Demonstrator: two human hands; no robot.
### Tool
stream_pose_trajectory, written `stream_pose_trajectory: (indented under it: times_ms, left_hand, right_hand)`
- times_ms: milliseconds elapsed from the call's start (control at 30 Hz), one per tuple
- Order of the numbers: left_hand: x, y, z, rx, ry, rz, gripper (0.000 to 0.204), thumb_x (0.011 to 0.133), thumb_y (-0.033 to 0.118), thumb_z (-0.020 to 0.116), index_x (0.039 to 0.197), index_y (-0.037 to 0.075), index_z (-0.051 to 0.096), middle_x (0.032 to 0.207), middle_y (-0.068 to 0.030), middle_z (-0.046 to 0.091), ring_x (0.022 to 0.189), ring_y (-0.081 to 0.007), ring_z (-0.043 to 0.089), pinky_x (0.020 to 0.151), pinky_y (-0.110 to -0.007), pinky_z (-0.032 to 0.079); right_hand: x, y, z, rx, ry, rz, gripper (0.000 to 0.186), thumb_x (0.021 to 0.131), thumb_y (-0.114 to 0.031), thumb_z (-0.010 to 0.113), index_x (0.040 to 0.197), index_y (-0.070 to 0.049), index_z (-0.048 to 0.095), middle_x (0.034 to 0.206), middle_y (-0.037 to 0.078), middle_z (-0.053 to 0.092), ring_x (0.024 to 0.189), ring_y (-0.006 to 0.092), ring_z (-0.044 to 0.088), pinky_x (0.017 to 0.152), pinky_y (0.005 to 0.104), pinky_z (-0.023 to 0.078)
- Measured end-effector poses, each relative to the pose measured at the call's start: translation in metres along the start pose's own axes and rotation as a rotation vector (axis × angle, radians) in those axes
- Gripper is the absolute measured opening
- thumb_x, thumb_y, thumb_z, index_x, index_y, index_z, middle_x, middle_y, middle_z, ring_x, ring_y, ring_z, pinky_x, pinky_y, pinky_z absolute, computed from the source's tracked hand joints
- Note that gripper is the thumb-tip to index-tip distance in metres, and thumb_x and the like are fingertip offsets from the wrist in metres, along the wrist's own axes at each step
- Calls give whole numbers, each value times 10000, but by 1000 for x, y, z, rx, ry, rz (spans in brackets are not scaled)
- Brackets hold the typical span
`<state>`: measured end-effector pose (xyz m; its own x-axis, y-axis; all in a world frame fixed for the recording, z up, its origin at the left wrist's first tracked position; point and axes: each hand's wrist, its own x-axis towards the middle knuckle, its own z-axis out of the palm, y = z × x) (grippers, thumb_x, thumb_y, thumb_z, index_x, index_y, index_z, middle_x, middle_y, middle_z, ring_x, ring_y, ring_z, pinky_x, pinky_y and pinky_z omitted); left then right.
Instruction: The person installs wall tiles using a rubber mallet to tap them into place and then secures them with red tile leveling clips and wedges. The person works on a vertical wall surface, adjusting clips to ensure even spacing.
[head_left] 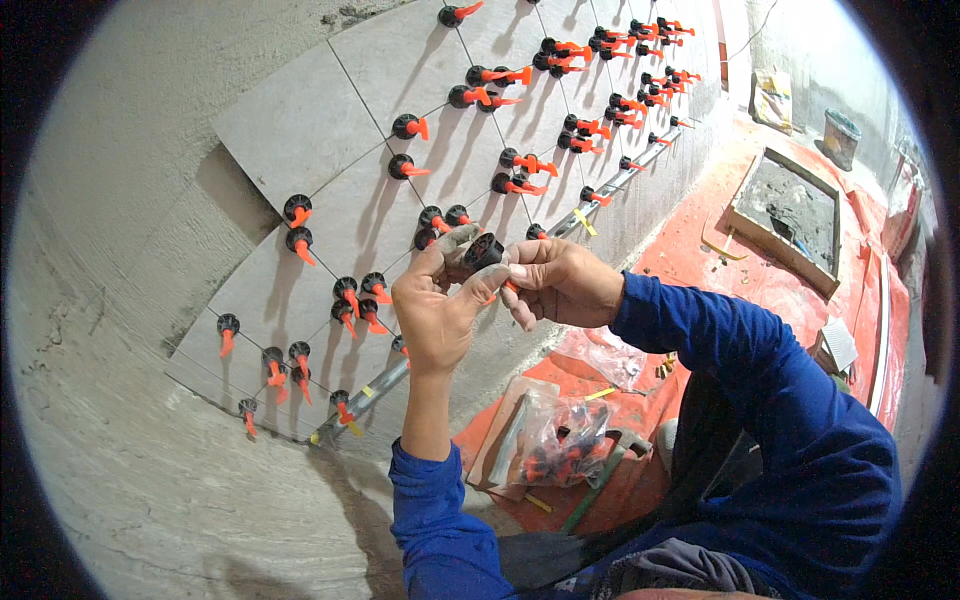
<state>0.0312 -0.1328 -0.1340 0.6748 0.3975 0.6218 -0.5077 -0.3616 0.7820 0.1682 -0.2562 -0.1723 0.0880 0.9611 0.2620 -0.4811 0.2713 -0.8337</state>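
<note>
Many grey wall tiles (300,120) cover the rough plastered wall (120,300), their joints studded with black-capped orange tile levelling clips (410,126) that stick out toward the camera. A metal support rail (375,388) runs under the lowest row. On the orange floor sheet (770,290) lie a wooden mortar tray (790,215), a grey bucket (840,138) and, near the knees, a clear plastic bag of spare clips (565,445).

Both hands meet at chest height right in front of the tiles. The left hand (435,315), palm toward the camera, pinches a black cap (483,251) between thumb and forefinger. The right hand (555,282) is closed around the same piece from the other side, a sliver of its orange wedge (511,287) showing under the fingers. So the clip sits between the two hands, touching both, just off the tile face; its long axis seems to point toward the wall, though fingers hide most of it. Neither hand is clearly nearer.
</note>
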Motion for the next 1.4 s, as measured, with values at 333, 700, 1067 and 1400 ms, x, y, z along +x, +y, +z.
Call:
stream_pose_trajectory:
  times_ms: [333, 700, 1067, 1400]
  left_hand:
    - [-1, -8, -4, 136, 45, 46, 187, 798, 57, 806, 918, -14, 682, 824, -22, 693, 753, -76, 616, 699, -230, 506]
    - [2, -18, 7, 491, 104, 151, 409, 721, -88, 730, 1080, 12, 561, 915, -137, 696, 772, -210, 704, 689, -326, 545]
    - [-4, -21, 19, 709, 81, 231, 488, 709, -90, 718, 1146, 36, 543, 959, -174, 684, 894, -333, 690, 748, -408, 529]
    - [-4, -19, 6, 680, -110, 213, 451, 729, -134, 675, 1102, 35, 485, 901, -150, 701, 845, -326, 705, 728, -410, 538]
  right_hand:
    - [7, 4, 0, -139, 8, 13, 245, 988, -249, 575, 1070, -20, 598, 855, 47, 643, 750, 184, 674, 662, 315, 552]
    - [6, -19, 12, -1058, 344, -537, 174, 819, -82, 742, 970, -18, 684, 799, 44, 636, 736, 89, 597, 634, 250, 495]
    - [7, -18, 0, -986, 343, -477, 117, 814, -63, 682, 897, 19, 671, 752, 69, 654, 702, 119, 611, 644, 288, 502]
    - [6, -23, -3, -1563, 95, -645, 145, 794, -63, 617, 906, -13, 539, 834, 153, 558, 748, 359, 602, 659, 452, 496]
